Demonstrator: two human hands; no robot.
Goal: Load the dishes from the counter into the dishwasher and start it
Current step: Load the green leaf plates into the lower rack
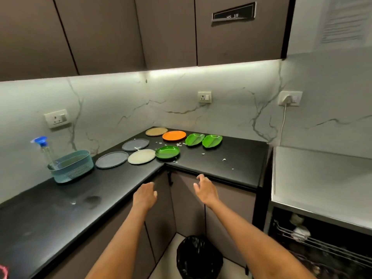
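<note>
Reaching with your left hand [144, 195] and right hand [205, 189] empty, fingers loosely spread, you have loaded nothing: all eight plates [167, 152] sit on the tabletop [231, 158], dishwasher [322, 238] unstarted.

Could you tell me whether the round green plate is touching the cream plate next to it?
Touching, or all but: in the head view the round green plate and the cream plate meet rim to rim with no black counter showing between them.
</note>
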